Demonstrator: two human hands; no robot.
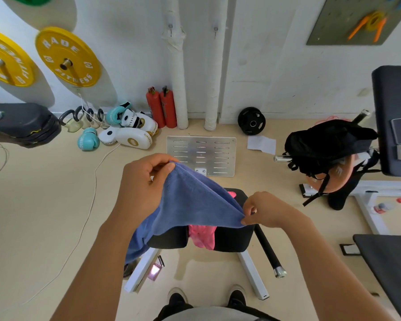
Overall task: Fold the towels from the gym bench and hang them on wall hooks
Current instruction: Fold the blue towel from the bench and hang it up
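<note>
Your left hand (pixel 144 181) pinches one corner of the blue towel (pixel 190 205), your right hand (pixel 264 210) pinches another, stretching it above the desk (pixel 232 237). A pink towel (pixel 203 237) lies on that desk. Two wall hooks (pixel 170 28) sit ahead.

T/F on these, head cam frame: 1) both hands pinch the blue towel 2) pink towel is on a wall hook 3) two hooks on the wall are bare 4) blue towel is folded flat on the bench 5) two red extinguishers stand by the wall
1. True. The left hand and right hand each pinch an edge of the blue towel.
2. False. The pink towel lies on the black bench.
3. True. Both wall hooks carry nothing.
4. False. It is held up, stretched between the hands, one end hanging down past the bench.
5. True. The red extinguishers stand at the wall's foot.
</note>
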